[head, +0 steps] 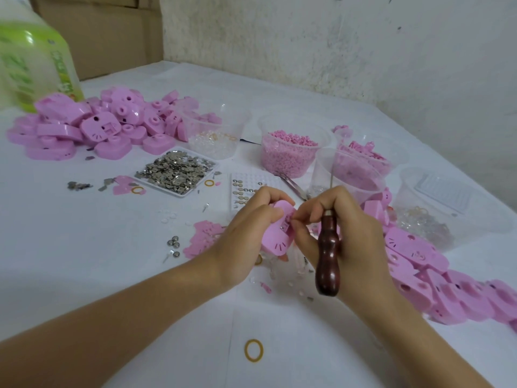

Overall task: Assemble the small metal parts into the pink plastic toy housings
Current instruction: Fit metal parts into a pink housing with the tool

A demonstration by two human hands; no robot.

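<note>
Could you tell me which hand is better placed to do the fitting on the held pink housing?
Probably the right hand: its fingertips are at the recess of the pink housing and it holds the wooden-handled tool. The left hand is occupied gripping the housing.

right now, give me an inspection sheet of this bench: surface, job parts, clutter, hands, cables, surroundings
surface: table under a white cover, crowded at the back and right
job's things: housing in hand; left pile and right pile of more housings; tray of metal parts
clutter: rubber band near the front, tweezers, tub of pink bits, loose small parts scattered
hands: left hand grips the housing; right hand grips a tool by its wooden handle, fingertips at the housing
cables: nothing seen
surroundings: bottle back left, boxes, stained wall
</note>
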